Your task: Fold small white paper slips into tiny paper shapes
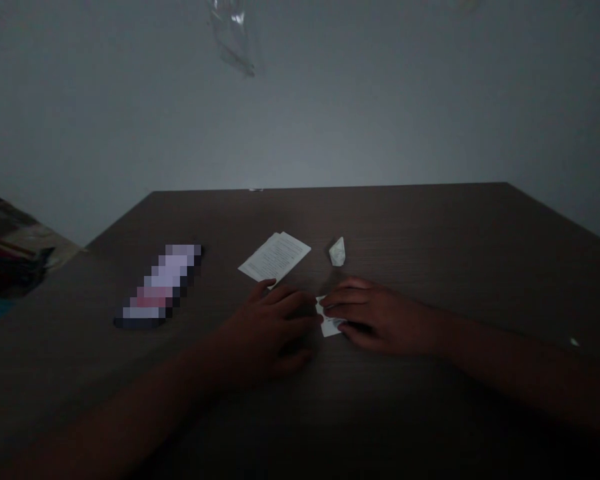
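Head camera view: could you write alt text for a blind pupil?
The right hand covers part of a small white paper on a dark table, the left hand close beside it. Beyond them lie printed sheets and a small folded paper; a phone with a pixelated screen lies to the left.

Perhaps a home room: dark wood-grain table (430,253) against a pale wall (355,100)

On my feed: bare left hand (273,327), bare right hand (387,317), fingers slender, rounded at tips. Left forearm (135,403) and right forearm (520,377) also bare as far as my view reaches, both smooth in outline, broadening from narrower wrists (439,331). Light dim, undersides sunk in shadow; I can't make out nails or finer markings.
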Demonstrator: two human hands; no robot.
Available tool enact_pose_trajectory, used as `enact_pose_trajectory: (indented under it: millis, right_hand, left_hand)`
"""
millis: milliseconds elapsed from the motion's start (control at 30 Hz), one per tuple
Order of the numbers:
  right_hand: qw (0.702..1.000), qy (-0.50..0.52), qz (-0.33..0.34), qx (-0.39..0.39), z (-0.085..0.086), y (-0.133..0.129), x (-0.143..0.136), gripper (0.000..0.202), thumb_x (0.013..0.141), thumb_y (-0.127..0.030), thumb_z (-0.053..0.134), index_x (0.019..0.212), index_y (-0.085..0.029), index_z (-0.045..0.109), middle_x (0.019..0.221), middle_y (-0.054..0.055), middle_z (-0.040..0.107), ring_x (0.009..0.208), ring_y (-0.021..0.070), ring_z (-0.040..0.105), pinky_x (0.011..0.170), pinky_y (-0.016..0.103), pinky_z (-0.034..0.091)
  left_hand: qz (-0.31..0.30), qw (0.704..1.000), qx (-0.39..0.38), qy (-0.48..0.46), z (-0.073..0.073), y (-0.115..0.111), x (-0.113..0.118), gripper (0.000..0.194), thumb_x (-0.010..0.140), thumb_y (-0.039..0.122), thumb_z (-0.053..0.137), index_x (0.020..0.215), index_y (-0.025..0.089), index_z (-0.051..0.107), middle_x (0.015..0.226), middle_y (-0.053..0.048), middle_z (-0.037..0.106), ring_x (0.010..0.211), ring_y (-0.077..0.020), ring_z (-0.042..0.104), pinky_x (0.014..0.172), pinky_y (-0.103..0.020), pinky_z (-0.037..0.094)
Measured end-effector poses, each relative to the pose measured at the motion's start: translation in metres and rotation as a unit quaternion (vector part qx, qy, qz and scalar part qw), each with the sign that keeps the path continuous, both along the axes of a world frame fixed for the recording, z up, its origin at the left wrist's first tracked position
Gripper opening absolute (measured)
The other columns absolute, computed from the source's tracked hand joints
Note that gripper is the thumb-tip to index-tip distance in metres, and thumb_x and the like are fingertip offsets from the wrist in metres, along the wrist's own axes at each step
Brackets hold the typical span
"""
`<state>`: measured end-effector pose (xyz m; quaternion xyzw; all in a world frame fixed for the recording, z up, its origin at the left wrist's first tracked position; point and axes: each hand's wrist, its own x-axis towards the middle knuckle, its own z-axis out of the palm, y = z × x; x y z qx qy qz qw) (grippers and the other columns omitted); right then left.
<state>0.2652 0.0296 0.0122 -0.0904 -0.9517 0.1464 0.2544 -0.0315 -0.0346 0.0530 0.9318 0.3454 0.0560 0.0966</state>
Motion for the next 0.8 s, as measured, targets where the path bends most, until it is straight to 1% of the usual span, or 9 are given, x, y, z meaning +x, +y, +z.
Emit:
enact_pose_trajectory:
  millis: [100, 167, 300, 367, 433, 567, 667, 800]
  right_hand:
    - [1.000, -0.002, -0.010, -0.023, 0.002, -0.001, 0.000, 0.024, 0.114, -0.017, 0.065, 0.133, -0.017, 0.080, 0.129, 0.016, 0.085, 0.121, 0.0299, 0.076, 0.109, 0.051, 0.065]
    - [0.999, 0.002, -0.019, -0.042, 0.005, 0.000, 0.000, 0.020, 0.114, -0.019, 0.065, 0.126, -0.017, 0.081, 0.122, 0.015, 0.085, 0.115, 0.0291, 0.077, 0.106, 0.050, 0.065]
    - [0.997, 0.008, -0.044, -0.070, 0.009, 0.003, 0.003, 0.021, 0.116, -0.020, 0.062, 0.111, -0.019, 0.082, 0.108, 0.013, 0.084, 0.102, 0.0271, 0.078, 0.099, 0.047, 0.067]
    - [0.996, 0.010, -0.051, -0.076, 0.009, 0.005, 0.005, 0.023, 0.116, -0.020, 0.061, 0.107, -0.019, 0.083, 0.102, 0.011, 0.083, 0.097, 0.0264, 0.078, 0.096, 0.046, 0.067]
    - [0.995, 0.010, -0.056, -0.076, 0.008, 0.007, 0.006, 0.023, 0.115, -0.019, 0.061, 0.106, -0.021, 0.083, 0.101, 0.010, 0.083, 0.096, 0.0263, 0.078, 0.097, 0.046, 0.067]
    - [0.995, 0.003, -0.074, -0.059, 0.004, 0.009, 0.005, 0.019, 0.114, -0.019, 0.063, 0.111, -0.022, 0.082, 0.107, 0.010, 0.085, 0.103, 0.0270, 0.079, 0.101, 0.047, 0.066]
    - [0.995, -0.005, -0.085, -0.048, 0.002, 0.009, 0.003, 0.017, 0.113, -0.019, 0.065, 0.112, -0.020, 0.081, 0.109, 0.012, 0.084, 0.106, 0.0281, 0.078, 0.100, 0.047, 0.066]
    - [0.994, -0.004, -0.098, -0.054, 0.000, 0.008, 0.001, 0.014, 0.113, -0.019, 0.067, 0.109, -0.021, 0.080, 0.109, 0.010, 0.083, 0.105, 0.0269, 0.077, 0.101, 0.047, 0.066]
  left_hand:
    - [0.005, 1.000, -0.011, -0.005, -0.001, 0.001, 0.000, 0.036, 0.110, 0.032, 0.076, 0.145, 0.027, 0.079, 0.159, -0.012, 0.072, 0.150, -0.0389, 0.066, 0.134, -0.069, 0.043]
    - [0.009, 1.000, -0.025, -0.008, -0.001, 0.001, 0.001, 0.035, 0.109, 0.030, 0.074, 0.143, 0.028, 0.080, 0.157, -0.012, 0.074, 0.149, -0.0373, 0.066, 0.134, -0.066, 0.044]
    - [0.016, 0.999, -0.032, -0.007, 0.001, 0.002, 0.003, 0.034, 0.109, 0.029, 0.072, 0.143, 0.027, 0.079, 0.152, -0.011, 0.076, 0.144, -0.0364, 0.069, 0.133, -0.068, 0.043]
    - [0.018, 0.999, -0.029, -0.006, 0.001, 0.002, 0.003, 0.035, 0.109, 0.028, 0.071, 0.143, 0.027, 0.079, 0.152, -0.011, 0.076, 0.145, -0.0372, 0.068, 0.135, -0.070, 0.041]
    - [0.019, 0.999, -0.027, -0.003, 0.000, 0.001, 0.004, 0.036, 0.109, 0.028, 0.071, 0.144, 0.027, 0.078, 0.153, -0.012, 0.075, 0.146, -0.0386, 0.068, 0.135, -0.073, 0.040]
    - [0.023, 0.999, -0.025, 0.003, 0.000, -0.001, 0.008, 0.040, 0.111, 0.027, 0.066, 0.150, 0.025, 0.074, 0.153, -0.013, 0.075, 0.146, -0.0400, 0.068, 0.135, -0.079, 0.037]
    - [0.035, 0.999, -0.025, 0.001, -0.001, -0.002, 0.011, 0.046, 0.112, 0.026, 0.063, 0.157, 0.026, 0.070, 0.152, -0.012, 0.076, 0.146, -0.0380, 0.068, 0.138, -0.078, 0.034]
    - [0.044, 0.999, -0.025, 0.001, -0.006, -0.002, 0.012, 0.045, 0.112, 0.027, 0.062, 0.156, 0.029, 0.072, 0.152, -0.011, 0.076, 0.147, -0.0378, 0.068, 0.139, -0.078, 0.032]
